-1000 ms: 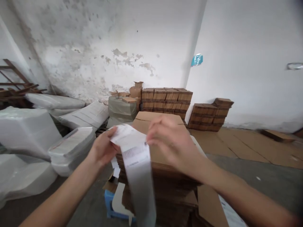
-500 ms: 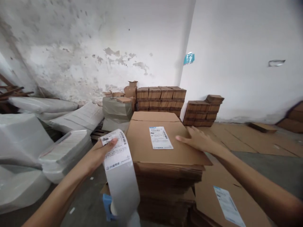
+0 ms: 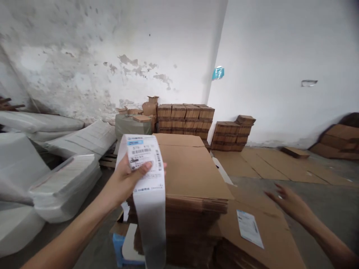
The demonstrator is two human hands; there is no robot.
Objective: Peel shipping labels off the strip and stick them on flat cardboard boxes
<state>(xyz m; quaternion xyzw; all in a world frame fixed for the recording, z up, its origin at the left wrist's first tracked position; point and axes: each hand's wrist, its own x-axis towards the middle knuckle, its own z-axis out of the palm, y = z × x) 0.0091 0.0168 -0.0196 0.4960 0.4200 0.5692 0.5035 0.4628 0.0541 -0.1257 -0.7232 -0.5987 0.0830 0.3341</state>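
My left hand (image 3: 134, 172) is closed on a strip of printed shipping labels (image 3: 147, 149), thumb on the front. The strip's blank lower part hangs down in front of a stack of flat cardboard boxes (image 3: 193, 172). No label shows on the visible part of the stack's top sheet. My right hand (image 3: 291, 203) is off to the right, fingers apart, with nothing seen in it. It is nearest to a lower pile of flat cardboard (image 3: 272, 228), which bears a stuck label (image 3: 250, 228).
A blue plastic stool (image 3: 118, 250) stands at the lower left of the stack. White wrapped bundles (image 3: 64, 183) lie on the left. Bundled cardboard (image 3: 185, 116) lines the wall, and flattened sheets (image 3: 252, 164) cover floor at right. A white-faced piece (image 3: 221, 170) shows behind the stack.
My right hand has left the stack's top and moved right and down. The labelled top sheet is gone from there. My left hand has raised the label strip and moved it slightly right.
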